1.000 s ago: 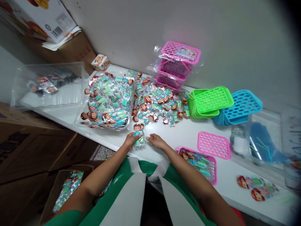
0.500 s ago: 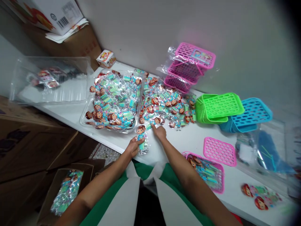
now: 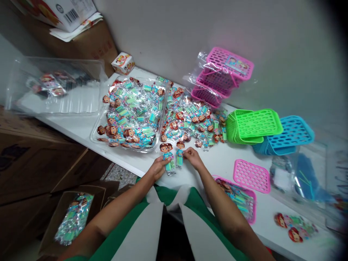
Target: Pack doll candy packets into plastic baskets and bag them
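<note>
Pinched in my left hand [image 3: 158,168] are several doll-shaped packets [image 3: 169,161] in clear wrap, overlapping one another, each with a printed brown-haired head. My right hand [image 3: 192,158] grips a single doll-shaped packet [image 3: 179,155] by its edge, upright and just to the right of the others. Beyond both hands spreads a loose pile of similar packets [image 3: 194,117] on the white table. A clear plastic tray [image 3: 94,136] heaped with more such packets stands to the left of the pile.
Green baskets [image 3: 258,123] and blue baskets [image 3: 293,132] are stacked at the right, behind a pink lid [image 3: 252,175]. A filled pink basket [image 3: 255,210] sits near my right forearm. Wrapped pink baskets [image 3: 214,79] stand against the wall. A cardboard box [image 3: 100,195] is below left.
My right hand has drawn back from the pile's edge with one packet and brought it beside those in my left hand. The left-hand packets have shifted slightly right.
</note>
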A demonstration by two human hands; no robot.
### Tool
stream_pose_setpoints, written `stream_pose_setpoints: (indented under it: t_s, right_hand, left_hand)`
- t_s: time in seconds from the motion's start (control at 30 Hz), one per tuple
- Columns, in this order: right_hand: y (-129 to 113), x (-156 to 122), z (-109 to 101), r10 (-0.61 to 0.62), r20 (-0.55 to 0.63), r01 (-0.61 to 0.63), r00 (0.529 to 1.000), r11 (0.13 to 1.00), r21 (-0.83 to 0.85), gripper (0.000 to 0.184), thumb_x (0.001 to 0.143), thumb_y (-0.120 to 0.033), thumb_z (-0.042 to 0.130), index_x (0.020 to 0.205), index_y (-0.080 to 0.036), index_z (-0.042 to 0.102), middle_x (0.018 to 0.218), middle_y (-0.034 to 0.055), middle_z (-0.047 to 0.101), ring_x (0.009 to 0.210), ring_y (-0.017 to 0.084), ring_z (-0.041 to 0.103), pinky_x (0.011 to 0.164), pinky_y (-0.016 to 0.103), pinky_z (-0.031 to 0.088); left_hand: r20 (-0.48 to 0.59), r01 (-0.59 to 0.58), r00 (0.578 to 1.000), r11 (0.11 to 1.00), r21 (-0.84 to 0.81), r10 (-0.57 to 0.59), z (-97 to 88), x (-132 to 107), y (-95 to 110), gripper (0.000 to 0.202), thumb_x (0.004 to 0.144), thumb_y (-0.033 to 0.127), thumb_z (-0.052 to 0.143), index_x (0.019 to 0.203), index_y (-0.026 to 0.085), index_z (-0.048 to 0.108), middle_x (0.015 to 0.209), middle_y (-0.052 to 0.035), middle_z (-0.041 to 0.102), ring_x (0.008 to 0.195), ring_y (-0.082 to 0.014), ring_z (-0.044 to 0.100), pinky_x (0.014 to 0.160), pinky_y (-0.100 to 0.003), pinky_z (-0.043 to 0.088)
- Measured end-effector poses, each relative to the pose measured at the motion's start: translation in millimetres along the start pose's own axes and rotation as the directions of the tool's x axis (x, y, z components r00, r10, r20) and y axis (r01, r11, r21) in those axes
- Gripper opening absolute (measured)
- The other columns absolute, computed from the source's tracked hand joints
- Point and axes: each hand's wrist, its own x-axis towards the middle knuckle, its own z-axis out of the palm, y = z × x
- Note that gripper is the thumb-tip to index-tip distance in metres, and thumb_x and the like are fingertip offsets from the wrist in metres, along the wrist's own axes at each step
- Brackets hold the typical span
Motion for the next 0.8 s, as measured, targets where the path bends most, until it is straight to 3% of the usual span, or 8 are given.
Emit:
stream_pose_setpoints:
  t_s: [0.17, 0.27, 0.33, 0.4, 0.47, 0.6, 0.7, 0.8]
  right_hand:
    - [-5.5, -36.4, 10.8, -0.124, 0.179, 0.084, 0.976, 0.973, 0.216, 0.029, 0.072, -0.047, 0.064, 0.075, -0.021, 0.051, 0.061, -0.0035, 0.057, 0.059, 0.013, 0.055, 0.061, 0.026, 0.046]
    - [-11.0, -27.6, 9.7, -0.165, 0.292, 0.155, 0.942, 0.986, 0.057, 0.031, 0.082, -0.050, 0.053, 0.077, -0.020, 0.054, 0.063, -0.0012, 0.059, 0.059, 0.015, 0.056, 0.061, 0.027, 0.045]
    - [-18.3, -7.5, 6.3, -0.208, 0.284, 0.267, 0.936, 0.945, -0.189, 0.034, 0.089, -0.047, 0.042, 0.081, -0.018, 0.059, 0.071, 0.0032, 0.063, 0.067, 0.017, 0.059, 0.067, 0.029, 0.045]
    - [-29.5, 20.6, 6.0, -0.322, 0.222, 0.391, 0.920, 0.779, -0.490, 0.030, 0.092, -0.035, 0.039, 0.096, -0.016, 0.062, 0.092, 0.0100, 0.066, 0.086, 0.022, 0.059, 0.078, 0.033, 0.044]
    - [-42.7, 50.7, 11.2, -0.440, 0.247, 0.470, 0.863, 0.523, -0.711, 0.032, 0.090, -0.020, 0.040, 0.118, -0.015, 0.056, 0.119, 0.0156, 0.058, 0.108, 0.026, 0.051, 0.089, 0.038, 0.038]
    - [-59.0, 89.4, 26.3, -0.450, 0.432, 0.546, 0.782, 0.159, -0.822, 0.042, 0.089, -0.009, 0.037, 0.128, -0.016, 0.051, 0.136, 0.0176, 0.047, 0.120, 0.030, 0.039, 0.097, 0.046, 0.028]
    - [-53.2, 88.7, 21.1, -0.425, 0.501, 0.589, 0.754, 0.100, -0.802, 0.035, 0.091, -0.012, 0.037, 0.117, -0.016, 0.060, 0.123, 0.0161, 0.057, 0.116, 0.028, 0.042, 0.097, 0.045, 0.027]
    - [-39.0, 70.2, 1.0, -0.496, 0.457, 0.606, 0.738, 0.191, -0.772, 0.036, 0.091, -0.016, 0.039, 0.121, -0.020, 0.059, 0.131, 0.0119, 0.053, 0.120, 0.028, 0.039, 0.101, 0.045, 0.024]
  left_hand:
    - [-0.033, -0.055, 0.998, 0.998, 0.006, 0.056, 10.4, -0.7, -9.2, 0.041, 0.060, 0.018, 0.082, 0.095, 0.015, 0.060, 0.083, -0.0026, 0.069, 0.073, -0.0149, 0.066, 0.073, -0.027, 0.052]
    - [-0.007, 0.075, 0.997, 0.996, 0.045, -0.075, 4.0, -0.9, -9.5, 0.037, 0.061, 0.019, 0.081, 0.092, 0.011, 0.062, 0.078, -0.0059, 0.069, 0.067, -0.0163, 0.066, 0.067, -0.028, 0.053]
    - [0.000, 0.141, 0.990, 0.988, 0.070, -0.141, -2.1, -1.3, -8.4, 0.033, 0.060, 0.018, 0.081, 0.086, 0.008, 0.063, 0.073, -0.0078, 0.069, 0.063, -0.0172, 0.066, 0.064, -0.028, 0.054]
    - [-0.040, 0.130, 0.991, 0.989, 0.067, -0.127, -7.1, -2.2, -6.8, 0.033, 0.059, 0.017, 0.082, 0.084, 0.009, 0.063, 0.071, -0.0067, 0.069, 0.061, -0.0167, 0.066, 0.064, -0.028, 0.054]
    - [-0.083, 0.084, 0.993, 0.995, 0.048, -0.080, -10.3, -3.7, -4.5, 0.036, 0.058, 0.018, 0.083, 0.086, 0.011, 0.062, 0.074, -0.0048, 0.070, 0.062, -0.0158, 0.066, 0.064, -0.027, 0.054]
    - [-0.110, 0.015, 0.994, 1.000, 0.016, -0.013, -15.7, -7.9, 1.7, 0.041, 0.057, 0.020, 0.084, 0.091, 0.013, 0.062, 0.076, -0.0028, 0.069, 0.062, -0.0144, 0.065, 0.062, -0.027, 0.053]
    - [-0.106, 0.047, 0.993, 0.999, 0.003, -0.046, -21.2, -10.0, 3.7, 0.037, 0.058, 0.022, 0.083, 0.086, 0.011, 0.063, 0.071, -0.0030, 0.068, 0.058, -0.0140, 0.064, 0.059, -0.027, 0.053]
    - [-0.114, 0.053, 0.992, 0.998, -0.021, -0.055, -22.9, -9.5, 2.1, 0.033, 0.059, 0.021, 0.083, 0.083, 0.011, 0.063, 0.068, -0.0028, 0.067, 0.055, -0.0131, 0.062, 0.057, -0.026, 0.052]
